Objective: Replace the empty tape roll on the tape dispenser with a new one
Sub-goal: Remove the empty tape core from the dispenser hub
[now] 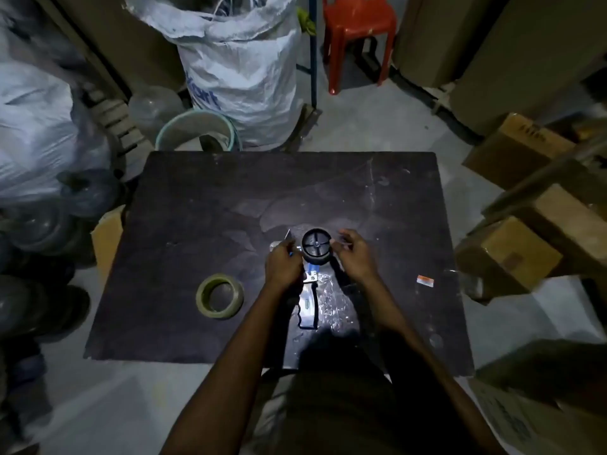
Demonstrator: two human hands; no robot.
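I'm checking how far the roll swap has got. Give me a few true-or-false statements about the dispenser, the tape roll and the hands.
1. The yellowish-brown roll of packing tape lies flat on the dark square tabletop. True.
2. That roll is mounted on the dispenser's black round spool hub. False: the hub is bare; the roll lies apart, to the left.
3. The left hand is on the blue-and-metal tape dispenser. True.
4. The right hand holds the tape roll. False: it is beside the hub.
5. A red plastic chair stands on the tabletop. False: it stands on the floor beyond.
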